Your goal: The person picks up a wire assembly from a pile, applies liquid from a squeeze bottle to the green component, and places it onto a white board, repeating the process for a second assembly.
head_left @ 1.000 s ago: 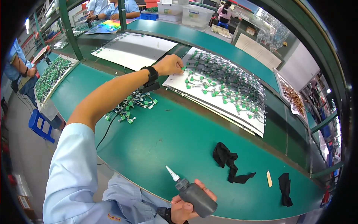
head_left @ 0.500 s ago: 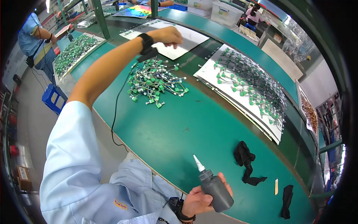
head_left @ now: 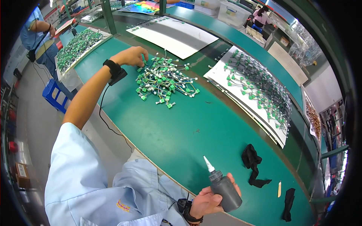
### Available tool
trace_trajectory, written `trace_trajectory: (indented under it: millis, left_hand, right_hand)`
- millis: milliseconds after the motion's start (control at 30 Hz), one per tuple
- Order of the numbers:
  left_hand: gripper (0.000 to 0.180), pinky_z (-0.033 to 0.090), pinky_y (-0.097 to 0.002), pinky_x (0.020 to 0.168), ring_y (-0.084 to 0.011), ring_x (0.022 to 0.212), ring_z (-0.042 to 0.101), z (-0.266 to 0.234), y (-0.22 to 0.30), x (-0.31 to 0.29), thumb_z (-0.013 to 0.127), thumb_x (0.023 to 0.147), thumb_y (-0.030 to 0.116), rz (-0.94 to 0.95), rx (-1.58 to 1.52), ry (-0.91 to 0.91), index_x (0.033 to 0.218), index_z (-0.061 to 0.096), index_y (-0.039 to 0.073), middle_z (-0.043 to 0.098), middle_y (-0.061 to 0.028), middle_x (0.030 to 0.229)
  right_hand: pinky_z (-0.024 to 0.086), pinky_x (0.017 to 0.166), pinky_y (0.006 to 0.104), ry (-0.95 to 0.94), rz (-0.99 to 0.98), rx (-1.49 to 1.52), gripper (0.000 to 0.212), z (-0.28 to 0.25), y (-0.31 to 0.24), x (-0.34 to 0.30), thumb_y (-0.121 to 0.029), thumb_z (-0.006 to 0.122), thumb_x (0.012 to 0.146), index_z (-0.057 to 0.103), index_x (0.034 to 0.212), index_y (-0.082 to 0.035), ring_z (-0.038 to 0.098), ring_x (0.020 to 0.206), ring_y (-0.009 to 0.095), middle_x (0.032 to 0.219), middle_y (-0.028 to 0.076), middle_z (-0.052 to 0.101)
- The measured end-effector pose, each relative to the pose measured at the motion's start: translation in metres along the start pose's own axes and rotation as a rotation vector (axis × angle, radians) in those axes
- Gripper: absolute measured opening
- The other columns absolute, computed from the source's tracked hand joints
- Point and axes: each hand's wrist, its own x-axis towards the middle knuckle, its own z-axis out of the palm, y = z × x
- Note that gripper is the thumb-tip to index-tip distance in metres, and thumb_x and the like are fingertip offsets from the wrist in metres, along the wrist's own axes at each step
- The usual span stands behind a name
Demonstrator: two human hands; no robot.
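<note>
Left hand (head_left: 130,56): I see it at the left side of the pile, fingers bent down to the leads; from here I cannot tell whether the grip has pinched one or merely touches.
Right hand (head_left: 207,203): I have it wrapped round the bottle (head_left: 225,192), over the near edge of the worktop (head_left: 177,128).
Nozzle (head_left: 208,164): white, tilted up and to the left, apart from the leads.
Pile (head_left: 162,81): green-and-white ended leads, tangled on the worktop, left of the right sheet; I count this heap as the part left undone.
Right sheet (head_left: 218,75): rows of leads cover most of it, with a bare strip toward its left end; I judge it the most advanced part.
Far sheet (head_left: 188,35): beyond the pile, mostly bare, a few leads along its far edge; I would call it barely begun.
Tray (head_left: 89,52): at far left, heaped with more green pieces, too small for me to judge as done or waiting.
Cloths (head_left: 250,157): two black strips lie on the near right, a pale stick (head_left: 279,189) between them, both hands well apart from them.
</note>
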Motion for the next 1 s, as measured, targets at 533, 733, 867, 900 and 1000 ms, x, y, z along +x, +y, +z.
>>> trace_trajectory:
  millis: [533, 733, 867, 900, 1000]
  left_hand:
    - [0.017, 0.047, -0.0325, 0.06, -0.0237, 0.068, 0.06, -0.017, 0.054, -0.074, 0.063, 0.077, 0.008, 0.268, 0.186, 0.771, 0.092, 0.057, 0.004, 0.062, -0.0097, 0.076]
    - [0.021, 0.049, -0.0256, 0.067, -0.0127, 0.074, 0.06, 0.059, 0.119, -0.128, 0.061, 0.084, 0.011, 0.187, -1.112, 0.216, 0.1, 0.055, 0.0, 0.064, -0.0095, 0.086]
    - [0.023, 0.051, -0.0249, 0.069, -0.0134, 0.077, 0.062, 0.119, 0.156, -0.151, 0.059, 0.086, 0.013, 0.018, -1.477, -0.184, 0.105, 0.052, 0.0, 0.063, -0.0127, 0.092]
    - [0.023, 0.051, -0.0243, 0.069, -0.0133, 0.078, 0.062, 0.126, 0.162, -0.155, 0.057, 0.087, 0.013, -0.034, -1.594, -0.255, 0.105, 0.052, 0.0, 0.063, -0.0131, 0.092]
    - [0.023, 0.052, -0.0231, 0.07, -0.013, 0.08, 0.063, 0.148, 0.184, -0.176, 0.055, 0.089, 0.015, -0.239, -1.828, -0.476, 0.107, 0.051, 0.001, 0.063, -0.0138, 0.093]
  right_hand:
    - [0.038, 0.039, 0.0178, -0.023, -0.004, -0.039, 0.064, 0.006, -0.007, -0.004, -0.045, 0.058, 0.079, 0.033, 0.118, -0.001, 0.054, 0.066, 0.017, 0.116, 0.025, 0.046]
    - [0.051, 0.061, 0.0326, -0.076, -0.457, -0.526, 0.047, -0.001, -0.011, 0.006, -0.029, 0.056, 0.087, 0.041, 0.105, 0.012, 0.059, 0.072, 0.025, 0.092, 0.019, 0.056]
    - [0.05, 0.071, 0.0389, 0.006, -0.462, -0.795, 0.042, 0.0, -0.006, 0.001, -0.02, 0.055, 0.089, 0.037, 0.116, 0.006, 0.058, 0.082, 0.028, 0.097, 0.02, 0.055]
    - [0.048, 0.073, 0.0365, 0.059, -0.406, -0.591, 0.051, 0.003, 0.005, 0.002, -0.03, 0.051, 0.088, 0.033, 0.117, 0.006, 0.056, 0.084, 0.027, 0.104, 0.021, 0.048]
    - [0.045, 0.076, 0.0318, 0.21, -0.254, -0.273, 0.07, -0.008, 0.016, -0.006, -0.051, 0.045, 0.085, 0.025, 0.12, 0.006, 0.053, 0.088, 0.024, 0.12, 0.023, 0.036]
